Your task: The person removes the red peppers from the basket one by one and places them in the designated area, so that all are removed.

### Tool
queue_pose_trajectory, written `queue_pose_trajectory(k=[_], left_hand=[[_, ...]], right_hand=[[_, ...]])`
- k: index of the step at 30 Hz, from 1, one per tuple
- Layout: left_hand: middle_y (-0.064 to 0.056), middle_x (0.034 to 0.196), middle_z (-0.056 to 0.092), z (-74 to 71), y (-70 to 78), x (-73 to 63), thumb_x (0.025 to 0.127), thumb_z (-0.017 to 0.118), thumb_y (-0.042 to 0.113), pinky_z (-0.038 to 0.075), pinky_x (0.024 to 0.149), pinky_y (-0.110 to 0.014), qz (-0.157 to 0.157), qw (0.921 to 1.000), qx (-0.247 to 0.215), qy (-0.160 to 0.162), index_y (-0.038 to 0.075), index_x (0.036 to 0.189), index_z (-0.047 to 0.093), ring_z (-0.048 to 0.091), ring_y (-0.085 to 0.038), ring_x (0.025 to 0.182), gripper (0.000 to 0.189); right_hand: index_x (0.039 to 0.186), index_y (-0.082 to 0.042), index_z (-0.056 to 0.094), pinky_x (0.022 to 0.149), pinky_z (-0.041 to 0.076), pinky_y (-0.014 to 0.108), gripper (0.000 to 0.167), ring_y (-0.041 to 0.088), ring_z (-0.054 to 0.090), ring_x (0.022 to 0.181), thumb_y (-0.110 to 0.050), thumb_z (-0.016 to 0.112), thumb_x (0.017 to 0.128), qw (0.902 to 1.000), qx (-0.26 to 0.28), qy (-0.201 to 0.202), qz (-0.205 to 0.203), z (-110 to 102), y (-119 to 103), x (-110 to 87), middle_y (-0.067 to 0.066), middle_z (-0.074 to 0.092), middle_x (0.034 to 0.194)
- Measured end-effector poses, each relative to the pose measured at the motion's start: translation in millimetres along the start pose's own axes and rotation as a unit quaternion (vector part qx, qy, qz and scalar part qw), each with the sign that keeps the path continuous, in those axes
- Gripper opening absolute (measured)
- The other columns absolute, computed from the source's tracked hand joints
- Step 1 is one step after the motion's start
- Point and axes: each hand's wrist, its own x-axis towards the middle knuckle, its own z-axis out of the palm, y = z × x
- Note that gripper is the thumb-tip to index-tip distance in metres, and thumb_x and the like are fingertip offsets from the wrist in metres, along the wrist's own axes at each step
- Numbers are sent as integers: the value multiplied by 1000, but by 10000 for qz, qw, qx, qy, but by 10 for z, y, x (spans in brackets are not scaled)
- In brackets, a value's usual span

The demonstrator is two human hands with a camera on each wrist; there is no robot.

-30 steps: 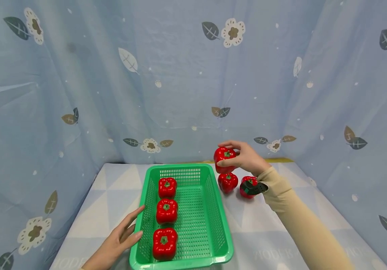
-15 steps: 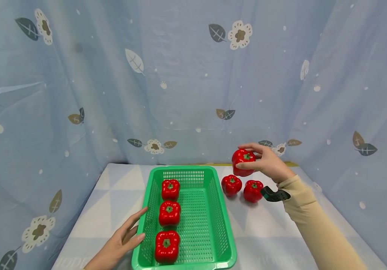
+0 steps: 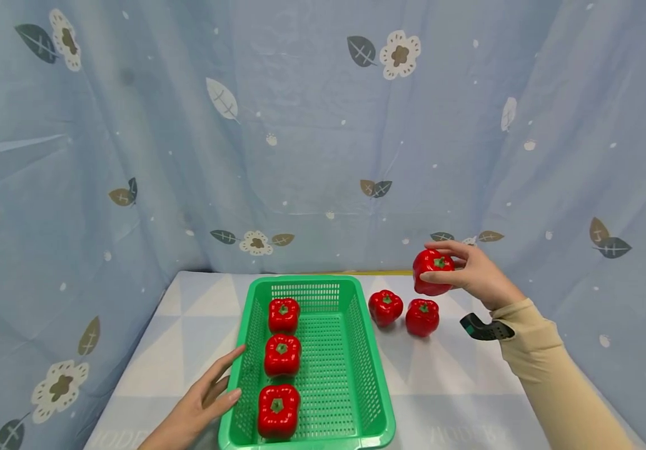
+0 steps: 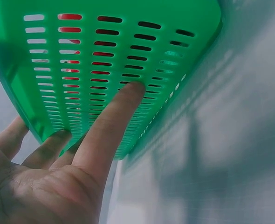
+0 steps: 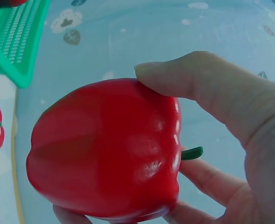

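My right hand (image 3: 483, 275) grips a glossy red bell pepper (image 5: 105, 144) with a green stem, held raised at the back right. In the right wrist view the thumb lies along one side and fingers curl under the other. Two more red bell peppers, one (image 3: 386, 306) beside the basket and another (image 3: 422, 319) to its right, stand on the table. My left hand (image 3: 196, 400) touches the left side of a green plastic basket (image 3: 381, 381), its fingers fairly straight against the slotted wall. Inside, a back pepper (image 3: 284, 315), a middle one (image 3: 282, 356) and a front one (image 3: 279, 412) form a column along the left.
A table with a pale triangle-patterned cover (image 3: 199, 300) lies under everything. Behind it and at both sides hangs a blue curtain (image 3: 300, 156) with flowers and leaves. A yellow strip (image 3: 384, 272) runs along the back table edge.
My right hand has carried its bell pepper rightward, from above the pepper nearest the basket to beyond the second one. The left hand stays at the basket; the head view has shifted slightly.
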Motion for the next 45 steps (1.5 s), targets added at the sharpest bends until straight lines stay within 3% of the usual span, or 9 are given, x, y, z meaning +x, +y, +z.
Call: queue_pose_trajectory(k=[15,19,25,45], left_hand=[[-20,181,-3,4,4,-11,119,51,24,40,118,-73,72,10000,0,4,27,177,17,3,-69,156,67],[-20,181,-2,2,-5,-15,119,51,25,40,118,-73,70,10000,12,3,27,177,17,4,-70,155,68],[-21,181,-3,-8,-54,-22,119,50,24,39,117,-74,115,9999,-21,-69,27,177,16,5,-70,155,67],[-19,182,2,-1,-10,-28,118,53,22,35,119,-76,234,9997,99,24,26,177,19,7,-69,155,67]], right_hand=[[166,-3,44,85,66,38,77,41,59,126,-22,82,102,9993,-135,227,258,-237,295,-166,30,56,149],[165,-1,44,83,66,38,76,38,62,121,-22,81,102,9989,-218,262,315,-266,373,-213,31,58,147],[163,2,44,82,67,39,75,34,65,114,-22,81,102,9981,-190,307,491,-258,534,-294,31,58,144],[161,6,43,85,67,42,81,42,63,119,-25,84,100,9922,-79,409,1179,-140,1084,-333,39,41,156]])
